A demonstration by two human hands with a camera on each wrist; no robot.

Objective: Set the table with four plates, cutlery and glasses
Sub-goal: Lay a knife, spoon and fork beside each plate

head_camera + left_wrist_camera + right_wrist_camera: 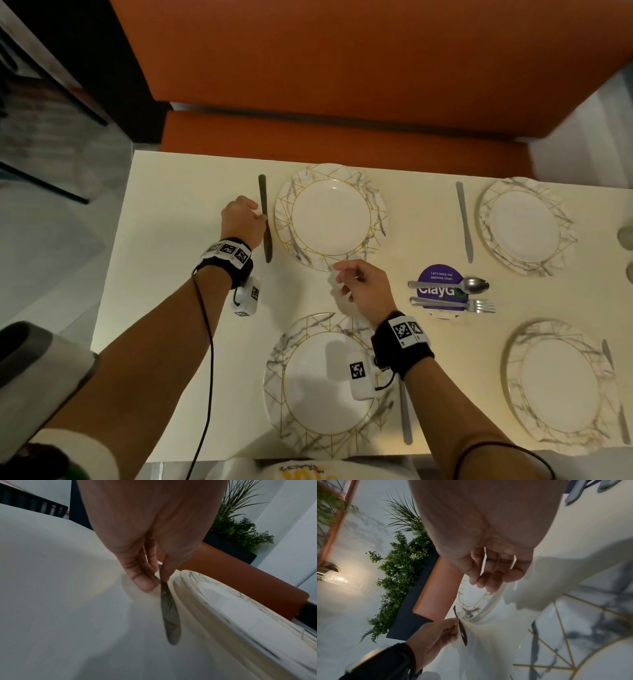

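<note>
Four marble-rimmed plates lie on the cream table [178, 192]. My left hand [256, 215] pinches the middle of a dark knife [263, 195] between thumb and fingertips. The knife runs lengthwise just left of the far-left plate [284, 212], low over the table. The left wrist view shows the pinch [160, 580] on the knife [169, 615] beside the plate rim [214, 601]. My right hand [346, 277] hovers by that plate's near edge with loosely curled fingers [488, 584] and holds nothing. In the right wrist view the knife [463, 630] is seen edge-on.
The near-left plate [274, 377], far-right plate [483, 219] and near-right plate [513, 377] each have a knife beside them [406, 418] [464, 219] [608, 353]. A spoon [472, 285] and fork [479, 305] lie on a purple sticker [442, 274]. An orange bench [342, 130] runs along the far side.
</note>
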